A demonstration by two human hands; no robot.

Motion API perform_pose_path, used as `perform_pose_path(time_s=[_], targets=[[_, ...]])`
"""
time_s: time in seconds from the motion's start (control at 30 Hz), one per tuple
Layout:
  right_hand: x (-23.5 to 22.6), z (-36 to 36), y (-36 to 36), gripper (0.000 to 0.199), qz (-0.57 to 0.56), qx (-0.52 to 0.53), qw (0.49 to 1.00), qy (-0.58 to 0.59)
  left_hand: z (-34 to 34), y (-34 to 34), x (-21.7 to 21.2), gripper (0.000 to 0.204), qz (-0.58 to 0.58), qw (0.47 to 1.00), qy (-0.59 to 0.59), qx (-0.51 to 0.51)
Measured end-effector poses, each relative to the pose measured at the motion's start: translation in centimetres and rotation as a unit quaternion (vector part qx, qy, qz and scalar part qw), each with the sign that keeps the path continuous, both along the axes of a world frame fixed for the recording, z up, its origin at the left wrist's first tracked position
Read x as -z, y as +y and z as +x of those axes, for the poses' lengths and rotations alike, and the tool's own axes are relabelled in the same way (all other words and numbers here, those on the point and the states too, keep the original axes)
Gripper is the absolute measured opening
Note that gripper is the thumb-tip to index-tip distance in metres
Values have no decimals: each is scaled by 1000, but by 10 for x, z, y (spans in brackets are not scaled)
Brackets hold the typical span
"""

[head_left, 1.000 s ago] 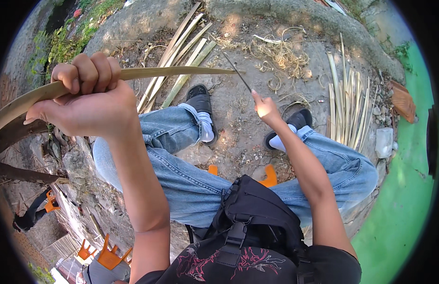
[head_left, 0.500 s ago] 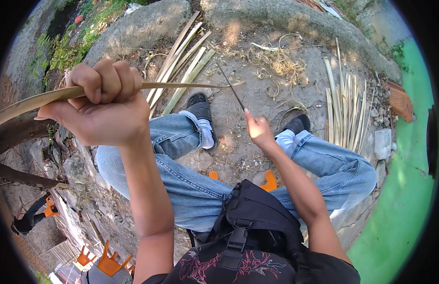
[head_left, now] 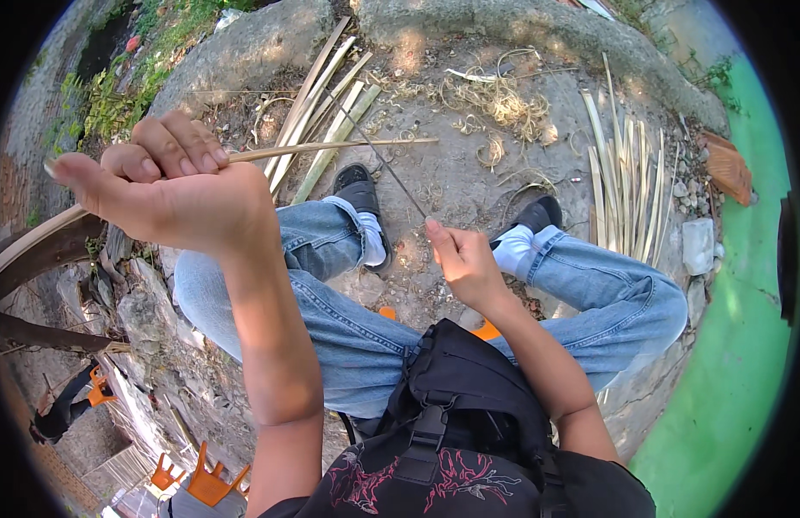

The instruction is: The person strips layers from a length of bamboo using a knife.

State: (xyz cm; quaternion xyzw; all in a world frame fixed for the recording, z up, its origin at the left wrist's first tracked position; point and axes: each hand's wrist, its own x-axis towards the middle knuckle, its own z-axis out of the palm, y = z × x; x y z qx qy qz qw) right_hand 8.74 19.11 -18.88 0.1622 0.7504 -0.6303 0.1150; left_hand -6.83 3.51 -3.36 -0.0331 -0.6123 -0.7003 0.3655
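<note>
My left hand (head_left: 180,194) is raised at the left, its fingers curled round a long, thin bamboo strip (head_left: 331,147) while the thumb sticks out. One end of the strip curves off past the left edge; the other points right, over the ground. In front of my right knee, my right hand (head_left: 469,269) grips a knife (head_left: 400,183) with a narrow dark blade. That blade slants up and left, crossing the strip a little short of its right end. Whether blade and strip touch, I cannot tell. The knife's handle is hidden in my fist.
Split bamboo strips (head_left: 309,112) lie beyond my left foot, and another bundle (head_left: 629,186) lies to the right. Curly shavings (head_left: 508,108) are heaped between them. A stone kerb (head_left: 538,34) bounds the far side. A black bag (head_left: 469,388) rests on my lap. Orange chairs (head_left: 212,483) stand lower left.
My right hand has drawn back toward me and slightly left, so the blade crosses farther in from the strip's end. The left thumb has lifted off, and the strip has turned more edge-on.
</note>
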Motion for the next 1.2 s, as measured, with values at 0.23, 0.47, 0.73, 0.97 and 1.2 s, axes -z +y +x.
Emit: perform_pose_path(time_s=[0.23, 0.47, 0.73, 0.97, 1.2], targets=[[80, 10, 9, 66, 100, 25, 993, -60, 1, 21, -8, 51, 67, 997, 2, -31], [46, -1, -11, 60, -7, 38, 999, 7, -7, 13, -8, 48, 62, 997, 16, -36], [57, -4, -13, 59, -39, 55, 998, 13, -3, 18, -8, 46, 67, 997, 11, -22], [109, -4, -1, 58, 97, 75, 988, -91, 0, 23, -5, 47, 71, 996, -10, -43], [131, 2, 4, 59, 104, 63, 992, -29, -4, 22, -7, 47, 65, 995, -26, -66]])
